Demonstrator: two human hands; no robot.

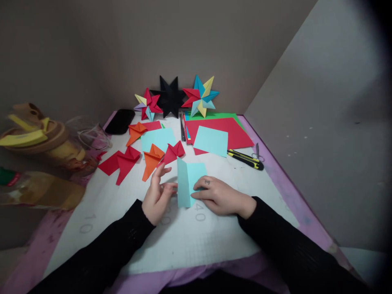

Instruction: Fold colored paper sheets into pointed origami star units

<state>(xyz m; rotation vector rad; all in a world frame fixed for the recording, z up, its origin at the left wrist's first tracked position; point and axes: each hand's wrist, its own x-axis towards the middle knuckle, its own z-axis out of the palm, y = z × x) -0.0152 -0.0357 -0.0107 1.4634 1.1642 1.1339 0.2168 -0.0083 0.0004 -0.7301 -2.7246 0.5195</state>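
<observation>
A light blue sheet of paper point(198, 173) lies before me, creased upright, with its left flap point(183, 185) raised off the mat. My right hand point(216, 196) holds down the right half, fingertips pressed on it near the crease. My left hand point(158, 198) is beside the raised flap with its fingers apart; the thumb and a fingertip come close to the flap, and I cannot tell whether they touch it. Just beyond are folded paper pieces: a red one point(127, 161), an orange one point(152, 159) and another red one point(174, 152).
Three paper stars lean on the wall, including a black star point(169, 96). Light blue squares point(211, 141) lie on red sheets point(239, 132). A yellow-black cutter point(246, 159) and scissors point(257, 154) are right. A phone point(120, 121), bottle point(45, 190) and lidded jar point(58, 143) stand left.
</observation>
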